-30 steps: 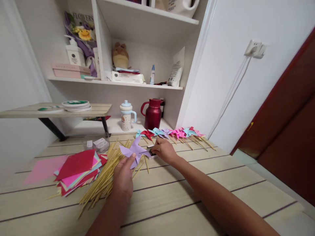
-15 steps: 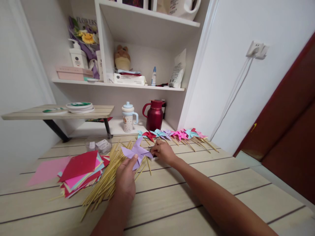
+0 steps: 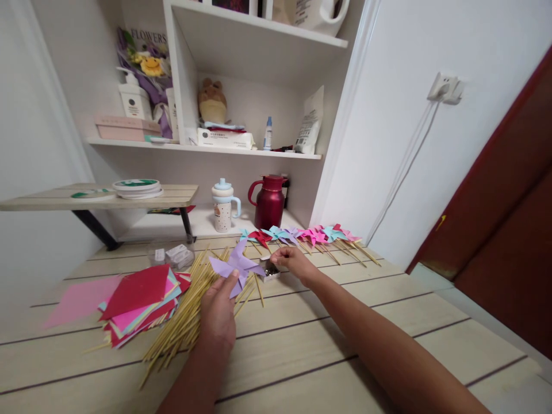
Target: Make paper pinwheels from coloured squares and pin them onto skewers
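Observation:
My left hand point(image 3: 219, 313) holds a lilac paper pinwheel point(image 3: 237, 265) by its lower edge, above a spread of thin bamboo sticks point(image 3: 190, 310). My right hand point(image 3: 294, 261) hovers just right of a small open box point(image 3: 270, 269) on the table, its fingertips pinched together near the box. Whether something tiny sits between those fingertips cannot be made out. A row of finished pinwheels on sticks point(image 3: 302, 236) in red, blue, lilac and pink lies beyond the right hand.
A stack of coloured paper squares point(image 3: 138, 299) lies left of the sticks, with a clear plastic box point(image 3: 172, 256) behind it. A red jug point(image 3: 269, 201) and a spotted cup point(image 3: 223, 206) stand at the back under shelves. A small side table point(image 3: 99, 198) is at the left.
My right hand lifted off the small box and drew slightly to the right, uncovering it. The left hand kept the lilac pinwheel nearly still.

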Demonstrator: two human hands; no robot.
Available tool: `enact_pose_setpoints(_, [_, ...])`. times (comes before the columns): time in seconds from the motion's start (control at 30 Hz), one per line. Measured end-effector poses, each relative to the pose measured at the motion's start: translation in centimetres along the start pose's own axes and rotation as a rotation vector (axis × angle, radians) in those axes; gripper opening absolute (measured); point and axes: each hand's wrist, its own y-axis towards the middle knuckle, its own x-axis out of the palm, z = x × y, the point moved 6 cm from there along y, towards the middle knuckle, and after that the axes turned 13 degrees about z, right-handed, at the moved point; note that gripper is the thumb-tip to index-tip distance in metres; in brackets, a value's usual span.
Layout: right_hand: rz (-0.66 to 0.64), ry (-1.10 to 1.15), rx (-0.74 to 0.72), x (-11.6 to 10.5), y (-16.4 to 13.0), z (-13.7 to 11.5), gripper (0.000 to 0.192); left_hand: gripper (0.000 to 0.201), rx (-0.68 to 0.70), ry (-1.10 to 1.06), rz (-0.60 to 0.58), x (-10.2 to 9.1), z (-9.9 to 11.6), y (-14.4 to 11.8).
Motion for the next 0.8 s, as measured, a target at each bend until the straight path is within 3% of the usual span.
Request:
enact_pose_setpoints(0.4, [0.116,-0.174,-0.129,-1.6,-1.2,-2.0,0.010,0.011,0.007,0.001,0.001,0.0,-0.2,0.3])
enact_pose_setpoints(0.6, [0.153,-0.317,-0.186,-1.9,-1.6,-2.1,0.012,0.011,-0.006,-0.002,0.012,0.2,-0.1,0.0])
enact_pose_setpoints(0.8, [0.131,-0.477,-0.332,-1.5,-1.5,-4.4,0.013,0.014,-0.008,-0.003,0.005,0.3,-0.1,-0.3])
